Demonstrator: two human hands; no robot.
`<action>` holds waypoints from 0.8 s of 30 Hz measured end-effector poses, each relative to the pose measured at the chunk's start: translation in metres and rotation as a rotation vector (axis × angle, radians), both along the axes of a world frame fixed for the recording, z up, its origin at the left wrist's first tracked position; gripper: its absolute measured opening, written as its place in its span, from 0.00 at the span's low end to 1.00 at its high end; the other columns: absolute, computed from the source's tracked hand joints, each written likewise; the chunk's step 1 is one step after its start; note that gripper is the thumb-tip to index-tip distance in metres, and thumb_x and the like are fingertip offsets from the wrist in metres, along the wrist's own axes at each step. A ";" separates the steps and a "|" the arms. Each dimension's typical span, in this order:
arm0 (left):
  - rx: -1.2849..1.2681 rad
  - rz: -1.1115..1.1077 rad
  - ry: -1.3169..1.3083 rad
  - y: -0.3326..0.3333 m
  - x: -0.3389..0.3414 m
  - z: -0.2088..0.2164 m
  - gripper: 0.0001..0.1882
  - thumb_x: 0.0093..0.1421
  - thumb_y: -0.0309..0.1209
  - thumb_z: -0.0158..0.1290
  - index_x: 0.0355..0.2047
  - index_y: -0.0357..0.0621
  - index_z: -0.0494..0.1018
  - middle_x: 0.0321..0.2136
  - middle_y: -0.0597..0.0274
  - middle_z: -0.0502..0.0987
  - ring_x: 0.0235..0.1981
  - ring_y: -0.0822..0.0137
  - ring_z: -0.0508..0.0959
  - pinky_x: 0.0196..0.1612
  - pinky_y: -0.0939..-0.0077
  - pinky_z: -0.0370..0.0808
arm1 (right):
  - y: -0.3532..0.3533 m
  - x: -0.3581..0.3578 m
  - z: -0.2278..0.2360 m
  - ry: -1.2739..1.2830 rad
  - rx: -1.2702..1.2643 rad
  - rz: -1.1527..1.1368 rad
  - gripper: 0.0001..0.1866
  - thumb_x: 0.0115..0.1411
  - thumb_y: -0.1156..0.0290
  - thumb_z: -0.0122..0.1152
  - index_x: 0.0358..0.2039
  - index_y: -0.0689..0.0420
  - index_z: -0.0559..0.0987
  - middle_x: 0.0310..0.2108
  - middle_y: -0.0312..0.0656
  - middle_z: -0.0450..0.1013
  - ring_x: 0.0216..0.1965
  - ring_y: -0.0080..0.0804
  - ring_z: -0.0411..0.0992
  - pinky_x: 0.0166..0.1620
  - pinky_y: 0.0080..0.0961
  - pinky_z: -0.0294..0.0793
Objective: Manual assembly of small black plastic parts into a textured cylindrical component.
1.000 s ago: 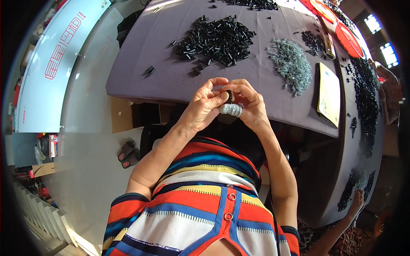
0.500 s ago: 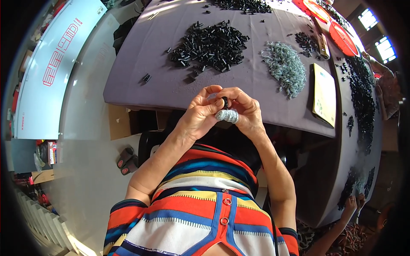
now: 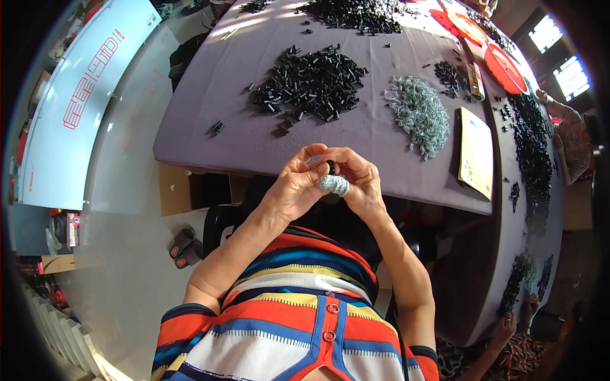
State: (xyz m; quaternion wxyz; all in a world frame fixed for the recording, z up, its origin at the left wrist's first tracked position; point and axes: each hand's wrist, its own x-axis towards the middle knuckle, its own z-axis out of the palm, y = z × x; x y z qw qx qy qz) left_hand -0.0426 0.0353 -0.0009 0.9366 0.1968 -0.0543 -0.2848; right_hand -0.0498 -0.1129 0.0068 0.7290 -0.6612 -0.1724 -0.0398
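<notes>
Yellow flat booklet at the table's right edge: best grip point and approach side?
Take the yellow booklet by its near short edge, coming in from the table rim below it. It lies flat, so a top pinch finds nothing; that edge appears to reach or slightly overhang the rim, and the grey metal parts pile crowds its left side.

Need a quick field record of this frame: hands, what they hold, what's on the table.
left hand: pinching a small black part together with the right
right hand: on the same part; grey wrap on one finger
table: purple cover
black parts pile: beyond the hands
silver parts pile: right of the black pile
yellow flat board: at the table's right edge
</notes>
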 end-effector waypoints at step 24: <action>1.831 1.035 -0.791 0.142 0.053 0.005 0.06 0.48 0.24 0.56 0.29 0.40 0.72 0.25 0.60 0.75 0.27 0.62 0.74 0.34 0.69 0.71 | -0.021 0.014 -0.008 0.232 -0.068 -0.141 0.08 0.56 0.78 0.56 0.37 0.62 0.75 0.29 0.32 0.72 0.27 0.14 0.66 0.32 0.13 0.67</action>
